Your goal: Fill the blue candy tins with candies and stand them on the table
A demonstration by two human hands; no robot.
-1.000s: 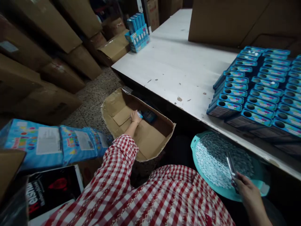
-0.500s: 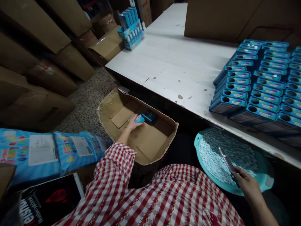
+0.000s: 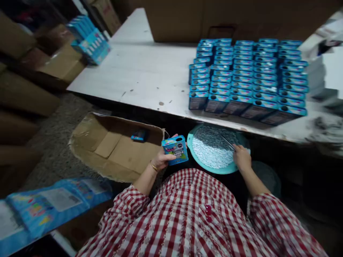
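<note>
My left hand [image 3: 161,159] grips a small blue candy box [image 3: 175,149], its thumb lying across the printed front. A dark round hole shows in the box's top. To the right, my right hand [image 3: 242,159] is closed on a slim metal scoop [image 3: 227,142], whose far end lies over small white candies [image 3: 214,151]. These candies fill a turquoise basin [image 3: 190,144], partly shaded by the table edge. Left of my left hand is an open cardboard carton [image 3: 125,162] with another blue box [image 3: 138,135] lying inside.
Rows of upright blue boxes [image 3: 242,82] stand on the white table [image 3: 128,71]. A blue display pack [image 3: 93,46] sits at the table's far left corner. Blue printed bags [image 3: 59,203] lie at lower left. Cardboard boxes [image 3: 24,85] are stacked beyond the carton.
My left hand has lifted a blue box out of the carton and brought it right, beside the basin. The scoop has tilted lower over the candies. My view has turned right.
</note>
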